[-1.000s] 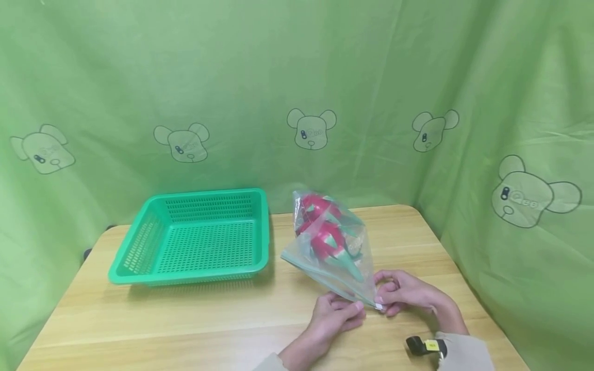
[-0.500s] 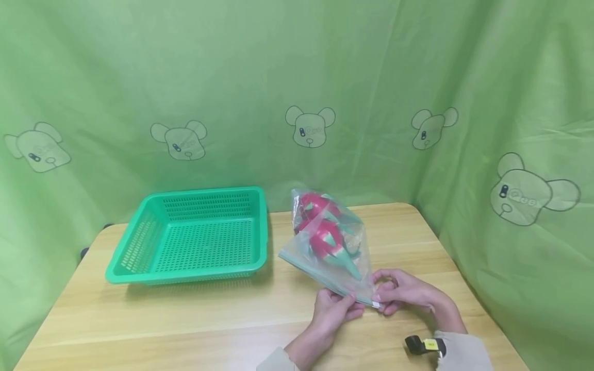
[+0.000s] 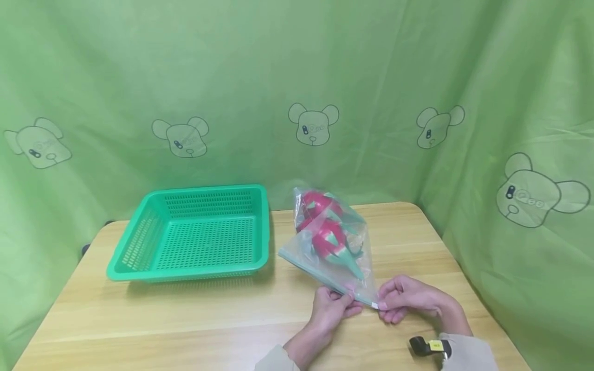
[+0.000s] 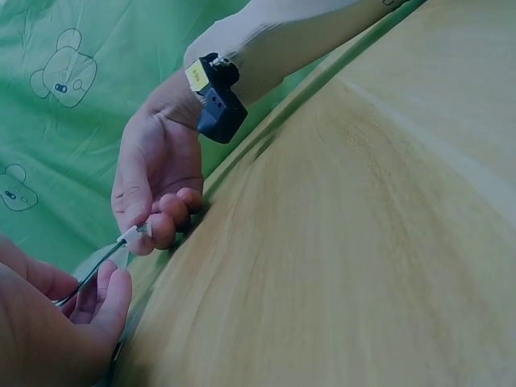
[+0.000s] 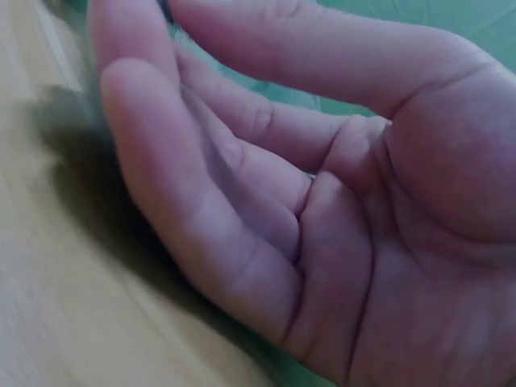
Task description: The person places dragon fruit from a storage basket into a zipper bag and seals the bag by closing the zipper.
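Note:
A clear zip bag (image 3: 297, 245) lies on the table with two pink-and-green dragon fruits (image 3: 330, 239) inside. Its green-edged mouth slants toward the person, and a white slider (image 3: 374, 305) sits at the right end of that edge. My left hand (image 3: 328, 313) pinches the edge a little left of the slider, thumb on top. With thumb and fingers my right hand (image 3: 408, 299) pinches the corner at the slider. The left wrist view shows the right hand (image 4: 161, 177) holding the white slider (image 4: 131, 234). In the right wrist view the curled fingers (image 5: 185, 193) hide the bag.
A green perforated basket (image 3: 266, 232) stands at the left on the wooden table (image 3: 185, 330). Green curtains (image 3: 232, 77) with bear-head prints hang behind and at both sides. A black camera (image 3: 427, 346) is strapped to the right wrist.
The left thumb now lies further left along the bag's edge than a second ago. My right hand has shifted slightly right at the corner, and the bag's mouth looks straighter.

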A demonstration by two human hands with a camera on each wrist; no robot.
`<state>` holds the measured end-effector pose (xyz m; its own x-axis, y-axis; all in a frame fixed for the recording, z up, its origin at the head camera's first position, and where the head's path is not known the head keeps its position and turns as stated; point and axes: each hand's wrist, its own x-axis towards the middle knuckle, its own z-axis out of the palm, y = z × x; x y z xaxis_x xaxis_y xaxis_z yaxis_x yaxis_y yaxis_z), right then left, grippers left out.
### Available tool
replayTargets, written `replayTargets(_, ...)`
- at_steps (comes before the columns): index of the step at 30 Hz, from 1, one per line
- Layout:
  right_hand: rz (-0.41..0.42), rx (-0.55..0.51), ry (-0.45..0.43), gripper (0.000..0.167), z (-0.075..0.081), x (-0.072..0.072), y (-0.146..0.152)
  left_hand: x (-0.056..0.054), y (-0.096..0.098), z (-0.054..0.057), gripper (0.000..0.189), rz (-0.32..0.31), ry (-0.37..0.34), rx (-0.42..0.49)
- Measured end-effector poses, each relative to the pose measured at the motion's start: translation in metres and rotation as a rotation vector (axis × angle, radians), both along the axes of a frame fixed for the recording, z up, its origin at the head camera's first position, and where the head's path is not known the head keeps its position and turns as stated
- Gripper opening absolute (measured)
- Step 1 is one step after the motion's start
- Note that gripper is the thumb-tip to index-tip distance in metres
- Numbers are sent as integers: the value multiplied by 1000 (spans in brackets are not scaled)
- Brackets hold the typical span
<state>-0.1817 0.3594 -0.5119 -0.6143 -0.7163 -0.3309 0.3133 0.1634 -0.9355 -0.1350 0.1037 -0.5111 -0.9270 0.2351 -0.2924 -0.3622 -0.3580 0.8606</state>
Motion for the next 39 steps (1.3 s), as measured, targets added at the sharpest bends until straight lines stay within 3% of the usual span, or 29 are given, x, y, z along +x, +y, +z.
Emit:
replayTargets(6, 41, -66, -3, 21, -5, -1, 3, 0, 1, -1, 20, 4, 0, -7)
replayTargets(15, 79, -122, 1, 21, -5, -1, 5, 6, 10, -3, 23, -46, 32, 8)
replayTargets(22, 89, -138, -1, 21, -5, 1, 5, 10, 21, -1, 36, 2, 103, -141)
replayTargets(28, 89, -137, 20, 19, -6, 1, 3, 8, 30, -2, 46, 45, 120, -126)
replayTargets(39, 82, -143, 13, 20, -8, 1, 2, 2, 30, -2, 39, 0, 187, -281)
